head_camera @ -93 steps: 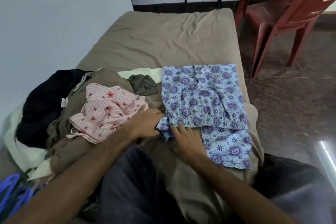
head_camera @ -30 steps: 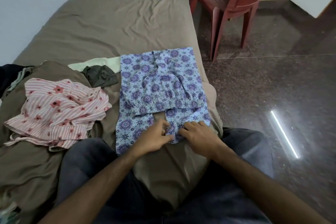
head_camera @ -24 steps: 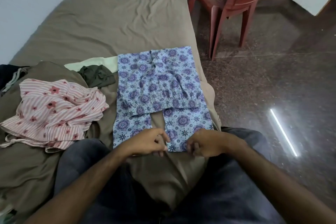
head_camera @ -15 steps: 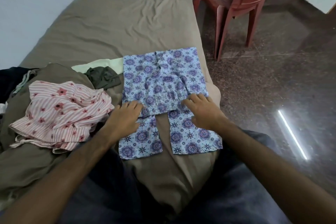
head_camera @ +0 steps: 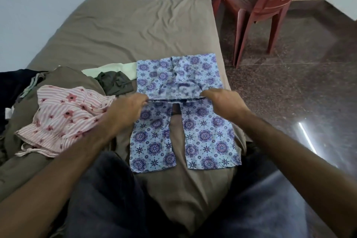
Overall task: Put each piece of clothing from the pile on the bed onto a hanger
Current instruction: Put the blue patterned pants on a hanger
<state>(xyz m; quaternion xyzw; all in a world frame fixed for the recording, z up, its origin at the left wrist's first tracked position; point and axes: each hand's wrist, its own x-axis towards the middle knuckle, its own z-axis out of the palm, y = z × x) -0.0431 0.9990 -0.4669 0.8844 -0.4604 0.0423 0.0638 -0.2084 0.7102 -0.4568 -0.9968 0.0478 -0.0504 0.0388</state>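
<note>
Head view looks down on the bed, its brown sheet wrinkled and stretching away beyond both hands. Beyond the right hand and off the bed's far corner, a red plastic chair stands on the dark speckled floor. Outward of the left hand lies the pile of clothing: dark and olive-brown garments heaped together, with a pink striped floral garment crumpled on top, its edge just beside the left wrist. Just beyond the left hand, a small dark green piece rests on a pale cream cloth.

Between and around the two hands lies the blue floral garment, spread flat on the bed. Its folded upper part lies beyond the hands; two separate panels run back toward the person, with a strip of sheet showing between them. The left hand pinches the left end of the folded edge, fingers curled round the cloth. The right hand grips the right end of that edge in the same way. The edge runs taut between them and looks slightly raised, though blur there hides the detail.
</note>
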